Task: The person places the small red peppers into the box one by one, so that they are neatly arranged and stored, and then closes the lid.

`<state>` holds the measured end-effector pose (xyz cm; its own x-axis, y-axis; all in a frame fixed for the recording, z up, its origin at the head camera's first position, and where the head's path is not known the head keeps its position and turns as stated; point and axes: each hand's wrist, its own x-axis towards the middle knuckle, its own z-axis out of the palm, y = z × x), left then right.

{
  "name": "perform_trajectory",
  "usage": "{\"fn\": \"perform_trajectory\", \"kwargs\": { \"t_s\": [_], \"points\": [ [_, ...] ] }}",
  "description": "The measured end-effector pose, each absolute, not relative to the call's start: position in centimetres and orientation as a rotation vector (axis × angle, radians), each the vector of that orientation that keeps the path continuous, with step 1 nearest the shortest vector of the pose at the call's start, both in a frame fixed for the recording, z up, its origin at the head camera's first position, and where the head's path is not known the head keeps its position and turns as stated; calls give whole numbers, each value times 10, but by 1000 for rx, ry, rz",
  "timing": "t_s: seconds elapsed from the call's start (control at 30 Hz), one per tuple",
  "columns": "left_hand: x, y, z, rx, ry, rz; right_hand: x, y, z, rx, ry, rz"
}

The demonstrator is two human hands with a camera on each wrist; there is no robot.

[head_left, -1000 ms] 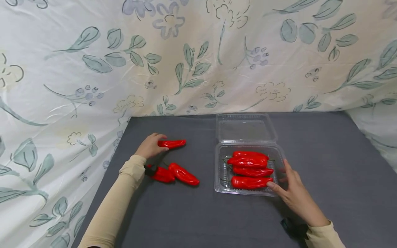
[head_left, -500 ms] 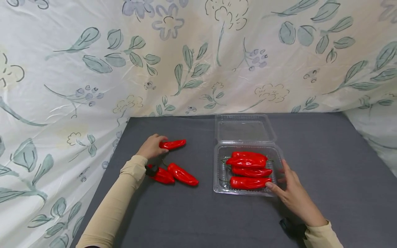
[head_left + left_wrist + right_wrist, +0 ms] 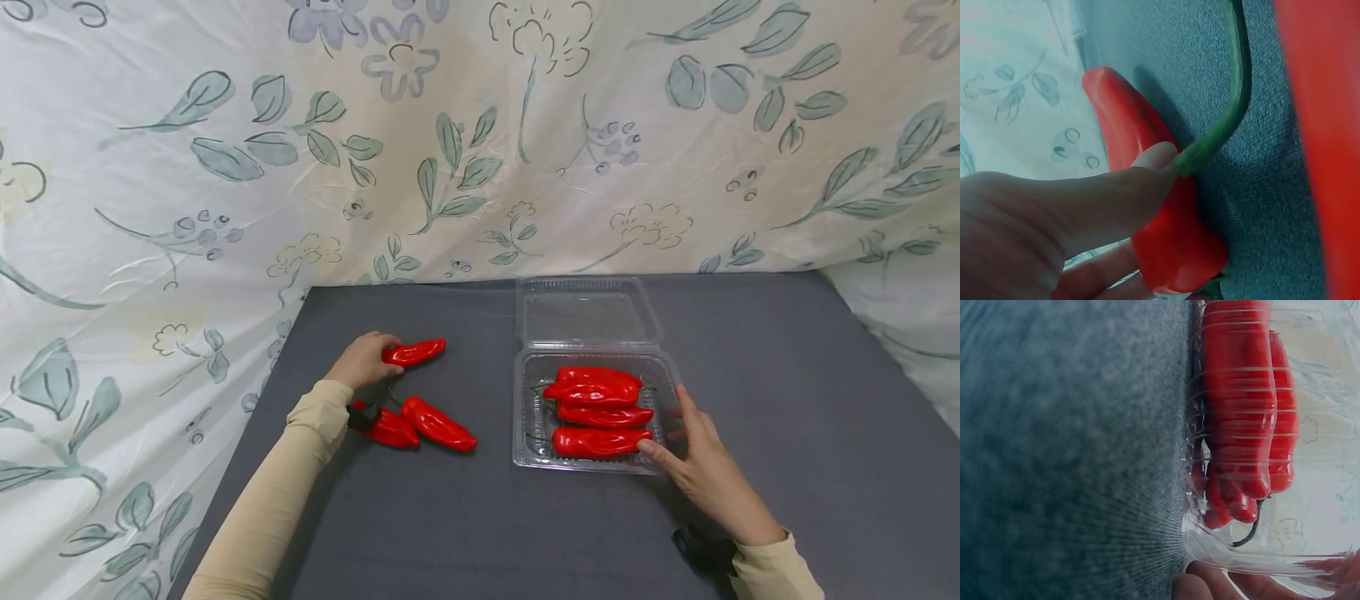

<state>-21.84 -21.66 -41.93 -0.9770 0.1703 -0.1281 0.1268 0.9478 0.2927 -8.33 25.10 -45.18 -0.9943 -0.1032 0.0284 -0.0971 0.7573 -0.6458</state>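
At the left of the head view, my left hand (image 3: 363,360) grips the stem end of a red pepper (image 3: 417,352) lying level, low over the table. In the left wrist view, the thumb lies across this pepper (image 3: 1125,125), fingers beyond it; a green stem (image 3: 1238,81) crosses in front. Two more red peppers (image 3: 438,424) rest below that hand, one partly covered by the wrist strap. My right hand (image 3: 708,471) holds the right side of an open clear plastic container (image 3: 528,454), thumb at its rim and fingers along the outer wall. Several red peppers (image 3: 600,442) lie crosswise inside.
The container's clear lid (image 3: 588,315) lies folded back toward the rear edge of the grey table (image 3: 480,533). Patterned cloth (image 3: 465,150) hangs behind the table and along its left side. Dark straps (image 3: 701,552) sit at the wrists.
The left hand's pepper tilts slightly more, its tip pointing up and right. The right hand stays at the container. The whole head view has shifted a little.
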Motion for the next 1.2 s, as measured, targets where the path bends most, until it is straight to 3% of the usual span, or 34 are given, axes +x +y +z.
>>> {"fn": "perform_trajectory", "kwargs": {
  "t_s": [0.63, 1.2],
  "points": [
    [-207, -215, -405, 314, 3097, 537, -82, 252, -454, -216, 2966, -1095],
    [-187, -156, -363, 544, 3151, 541, -83, 252, -452, -197, 2963, -1070]
  ]
}}
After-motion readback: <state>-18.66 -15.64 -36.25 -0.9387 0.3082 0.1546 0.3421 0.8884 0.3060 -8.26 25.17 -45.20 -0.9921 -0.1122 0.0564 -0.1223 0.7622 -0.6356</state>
